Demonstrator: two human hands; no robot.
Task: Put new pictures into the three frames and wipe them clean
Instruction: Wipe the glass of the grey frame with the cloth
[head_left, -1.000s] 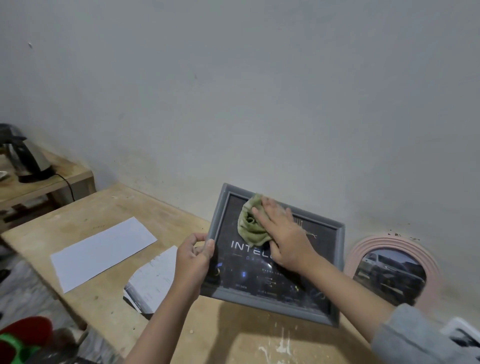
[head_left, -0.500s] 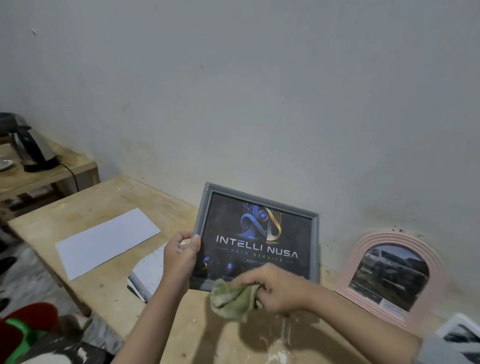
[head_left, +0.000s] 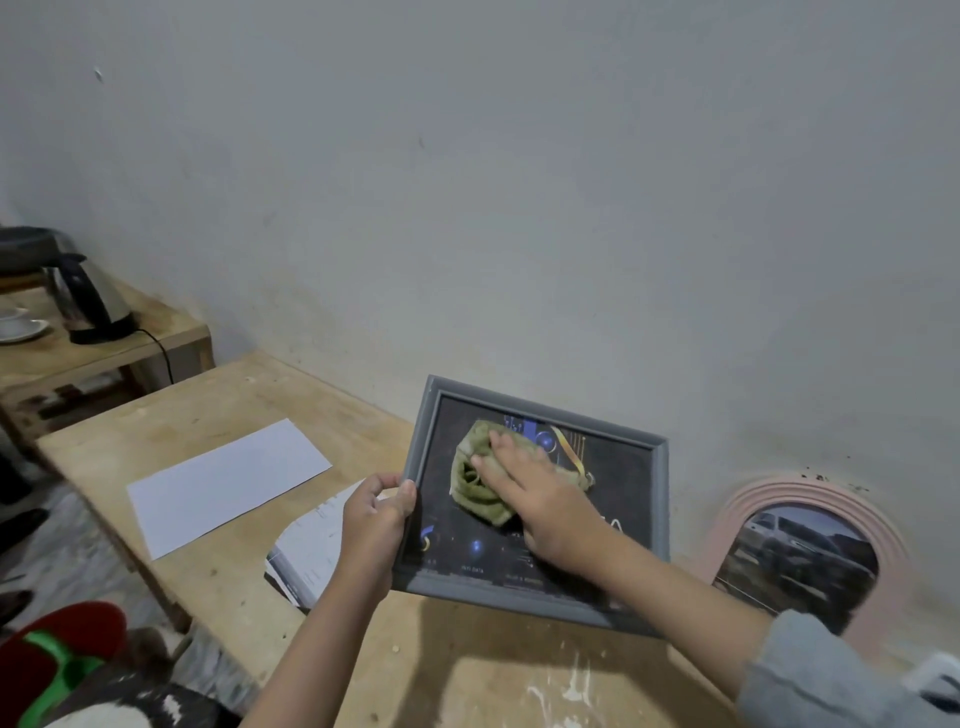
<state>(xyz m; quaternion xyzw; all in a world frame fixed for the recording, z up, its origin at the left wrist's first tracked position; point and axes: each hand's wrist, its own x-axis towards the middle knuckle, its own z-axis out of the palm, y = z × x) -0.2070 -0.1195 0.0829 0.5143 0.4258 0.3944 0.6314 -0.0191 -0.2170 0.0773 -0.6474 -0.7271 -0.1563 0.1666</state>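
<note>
A: What's biggest before you?
B: The wooden table across the lower half, then your grey frame at centre, tilted above it.
A: Your hands?
B: Your left hand grips its left edge; your right hand, fingers flat, presses the green cloth on the glass.

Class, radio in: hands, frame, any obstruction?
Left hand grips grey frame edge. Right hand presses green cloth flat on glass. Nothing blocking.
</note>
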